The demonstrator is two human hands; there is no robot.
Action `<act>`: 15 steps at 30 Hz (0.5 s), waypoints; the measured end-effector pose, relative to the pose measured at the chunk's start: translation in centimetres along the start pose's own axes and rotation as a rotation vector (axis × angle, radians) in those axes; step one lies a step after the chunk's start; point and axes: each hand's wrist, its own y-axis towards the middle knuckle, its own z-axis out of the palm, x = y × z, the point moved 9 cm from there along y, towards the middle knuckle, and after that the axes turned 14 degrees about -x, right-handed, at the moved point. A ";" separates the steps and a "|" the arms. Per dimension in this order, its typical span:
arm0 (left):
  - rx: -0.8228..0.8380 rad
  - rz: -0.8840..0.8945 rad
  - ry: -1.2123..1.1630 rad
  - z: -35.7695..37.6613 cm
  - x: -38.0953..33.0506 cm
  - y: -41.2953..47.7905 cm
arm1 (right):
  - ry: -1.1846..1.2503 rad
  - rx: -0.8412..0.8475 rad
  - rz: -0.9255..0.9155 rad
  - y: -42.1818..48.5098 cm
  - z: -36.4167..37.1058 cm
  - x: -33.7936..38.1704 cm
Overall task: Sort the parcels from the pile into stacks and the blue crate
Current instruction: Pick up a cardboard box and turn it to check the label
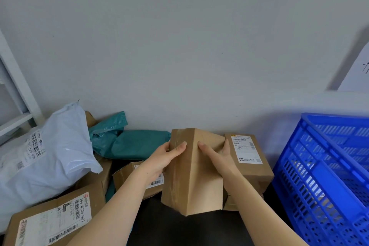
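A plain brown cardboard box (pixel 196 177) is held up, tilted on one corner edge, in the middle of the view. My left hand (pixel 165 159) grips its left, taped side, and my right hand (pixel 216 155) grips its right side with the fingers over the far edge. Just behind it to the right, a labelled brown box (pixel 247 154) sits on top of another box. The pile lies at the left: a white poly bag (pixel 46 156), teal poly bags (pixel 135 144) and several brown boxes (pixel 54 223). The blue crate (pixel 327 175) stands at the right.
A grey wall runs close behind the parcels. The surface under the held box is dark (pixel 179 225). A white shelf frame (pixel 14 90) rises at the far left, and a white sheet (pixel 357 74) leans on the wall at the far right.
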 end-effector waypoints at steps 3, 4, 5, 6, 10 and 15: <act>0.033 -0.015 0.001 -0.1 0.0 0.1 | -0.002 0.005 0.030 0.2 0.2 -0.1; 0.036 -0.021 0.003 -0.2 0.1 0.1 | -0.004 0.013 0.040 0.3 0.2 -0.1; 0.034 -0.028 0.004 -0.3 0.2 0.3 | -0.008 0.023 0.041 0.4 0.2 -0.1; 0.031 -0.026 0.005 -0.3 0.2 0.3 | -0.022 0.039 0.041 0.3 0.3 -0.1; -0.036 0.049 0.071 -0.8 -0.8 0.3 | -0.075 0.127 0.024 0.0 1.0 0.2; -0.138 0.155 0.166 -1.0 -2.4 0.2 | -0.005 0.189 0.048 -0.2 1.5 0.0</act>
